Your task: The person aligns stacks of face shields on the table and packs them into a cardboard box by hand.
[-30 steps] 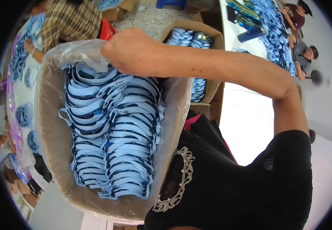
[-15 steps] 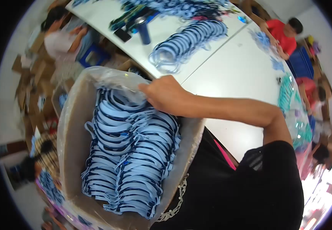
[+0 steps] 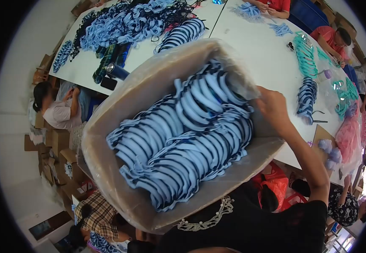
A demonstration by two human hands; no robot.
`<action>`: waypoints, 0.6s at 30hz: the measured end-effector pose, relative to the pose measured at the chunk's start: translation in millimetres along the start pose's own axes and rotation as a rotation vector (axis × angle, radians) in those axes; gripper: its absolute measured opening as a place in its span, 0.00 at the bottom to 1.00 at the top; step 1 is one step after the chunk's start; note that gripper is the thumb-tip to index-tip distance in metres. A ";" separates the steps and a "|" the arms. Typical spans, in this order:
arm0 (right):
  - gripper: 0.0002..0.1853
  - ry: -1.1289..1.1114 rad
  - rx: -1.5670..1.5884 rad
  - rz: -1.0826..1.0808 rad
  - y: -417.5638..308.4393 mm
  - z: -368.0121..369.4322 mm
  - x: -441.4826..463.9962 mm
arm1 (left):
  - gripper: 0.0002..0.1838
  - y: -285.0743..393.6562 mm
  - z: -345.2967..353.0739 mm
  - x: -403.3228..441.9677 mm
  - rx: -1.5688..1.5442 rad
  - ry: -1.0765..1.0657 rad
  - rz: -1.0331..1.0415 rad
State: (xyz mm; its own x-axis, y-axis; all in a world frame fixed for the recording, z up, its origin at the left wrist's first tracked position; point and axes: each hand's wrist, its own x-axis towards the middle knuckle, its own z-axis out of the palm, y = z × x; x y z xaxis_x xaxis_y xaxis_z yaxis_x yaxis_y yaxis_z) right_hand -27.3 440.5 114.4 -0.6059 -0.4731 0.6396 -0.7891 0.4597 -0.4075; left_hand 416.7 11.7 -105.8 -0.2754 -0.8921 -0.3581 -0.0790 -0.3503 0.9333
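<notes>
A cardboard box (image 3: 107, 122) lined with clear plastic fills the middle of the view, tilted so its inside shows. Packed in it are rows of light-blue and navy curved bands (image 3: 187, 168), nested like headbands. My right hand (image 3: 271, 107) has its fingers closed over the plastic-covered rim at the box's right corner; the fingertips are partly hidden by the plastic. My left hand is out of view, with only a sliver of skin at the bottom edge.
Behind the box, a white table (image 3: 250, 55) holds a heap of blue and navy bands (image 3: 124, 25), a dark bottle (image 3: 117, 71) and a phone (image 3: 108, 83). Green bands (image 3: 305, 55) lie at right. A person (image 3: 58, 105) sits left; others surround the table. Cartons (image 3: 60, 141) are stacked left.
The box has shifted right and turned clockwise in view, with my right hand still on its rim. More of the table and the band heap now shows.
</notes>
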 end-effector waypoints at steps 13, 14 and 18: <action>0.17 0.125 -0.261 0.379 171.2 -29.8 44.3 | 0.22 63.3 19.4 62.7 0.064 0.049 -0.171; 0.20 0.154 -0.282 0.265 189.5 -30.3 45.1 | 0.22 63.3 22.7 67.5 0.071 0.049 -0.185; 0.25 0.043 -0.369 0.405 184.9 -43.9 65.5 | 0.22 82.8 23.7 77.8 0.100 0.064 -0.212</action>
State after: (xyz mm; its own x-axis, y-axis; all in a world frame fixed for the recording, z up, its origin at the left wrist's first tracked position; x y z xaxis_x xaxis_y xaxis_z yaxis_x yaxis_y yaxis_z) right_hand -208.4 527.5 109.6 -0.8429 -0.1765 0.5082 -0.4015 0.8351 -0.3760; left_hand 365.9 -79.9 -55.8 -0.1817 -0.8192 -0.5440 -0.2241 -0.5042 0.8340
